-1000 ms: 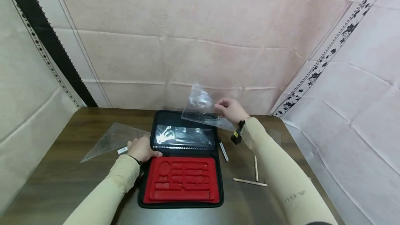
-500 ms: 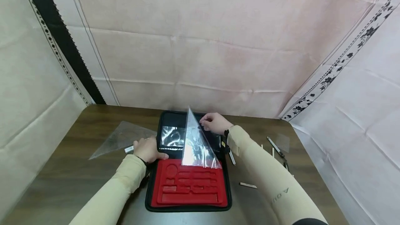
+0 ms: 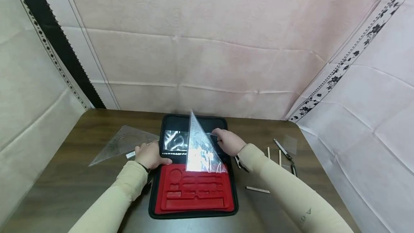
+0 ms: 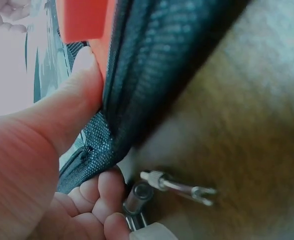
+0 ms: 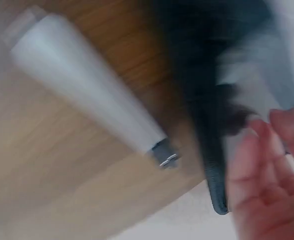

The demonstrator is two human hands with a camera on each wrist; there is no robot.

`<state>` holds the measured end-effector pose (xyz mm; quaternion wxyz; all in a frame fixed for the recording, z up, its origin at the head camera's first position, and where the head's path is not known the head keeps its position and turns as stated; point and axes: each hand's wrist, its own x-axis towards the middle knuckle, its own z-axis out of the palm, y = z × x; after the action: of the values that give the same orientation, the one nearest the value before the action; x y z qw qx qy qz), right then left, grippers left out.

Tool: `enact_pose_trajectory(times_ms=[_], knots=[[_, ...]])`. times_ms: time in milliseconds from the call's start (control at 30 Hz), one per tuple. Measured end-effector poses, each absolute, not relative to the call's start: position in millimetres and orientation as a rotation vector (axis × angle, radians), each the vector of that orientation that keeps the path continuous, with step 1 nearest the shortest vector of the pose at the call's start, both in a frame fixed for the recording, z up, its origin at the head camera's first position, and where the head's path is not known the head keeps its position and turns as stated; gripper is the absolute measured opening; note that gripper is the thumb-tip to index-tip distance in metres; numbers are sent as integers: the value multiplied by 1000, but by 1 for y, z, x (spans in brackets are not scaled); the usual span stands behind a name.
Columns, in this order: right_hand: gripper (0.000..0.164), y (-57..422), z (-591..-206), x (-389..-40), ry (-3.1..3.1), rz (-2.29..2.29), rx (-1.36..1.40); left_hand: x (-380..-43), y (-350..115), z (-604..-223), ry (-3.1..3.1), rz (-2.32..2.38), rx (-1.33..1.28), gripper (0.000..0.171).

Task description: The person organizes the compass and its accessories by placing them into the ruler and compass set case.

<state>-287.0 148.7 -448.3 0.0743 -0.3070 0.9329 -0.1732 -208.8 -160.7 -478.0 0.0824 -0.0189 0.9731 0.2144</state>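
Observation:
My left hand (image 3: 149, 155) grips the left edge of an open black zip case (image 3: 235, 204) at its fold, thumb on the inside and fingers at the outer side. A clear set square (image 3: 202, 150) lies tilted across the case, from the lid over the clear pocket (image 3: 174, 141) to the red tray (image 3: 194, 203). My right hand (image 3: 229, 142) is at the lid's right side, thumb and finger pinching the pocket's upper edge beside the set square. In the right wrist view the fingertips (image 5: 254, 122) meet near the clear plastic.
Left of the case lies another clear set square (image 3: 121, 142) with a white piece (image 3: 130, 155). A compass (image 3: 284, 152) and thin sticks (image 3: 257, 190) lie to the right. Small metal parts (image 4: 179, 187) sit by my left fingers. A silver-grey pen-like thing (image 5: 87, 82) lies beside the lid.
My right hand brought the clear set square down from above the lid onto the case and let it go. It then moved slightly down to the pocket edge. The left hand stays put.

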Motion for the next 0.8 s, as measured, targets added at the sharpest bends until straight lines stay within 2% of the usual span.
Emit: enact_pose_trajectory(times_ms=[133,267,467,667,800], knots=[[60,150,-456,-286,2919,-148,-1279,-209,-163,-478,2905,637,-62,65],[71,149,-459,-291,2959,169,-1503,-208,-164,-478,2894,639,-52,64],[69,147,-461,-300,2892,390,-1784,-209,-163,-479,2887,634,-42,64],[76,150,-466,-304,2791,545,-1957,-211,-161,-479,2882,640,-42,62],[73,152,-467,-303,2731,643,-2031,-211,-160,-479,2883,635,-39,62]])
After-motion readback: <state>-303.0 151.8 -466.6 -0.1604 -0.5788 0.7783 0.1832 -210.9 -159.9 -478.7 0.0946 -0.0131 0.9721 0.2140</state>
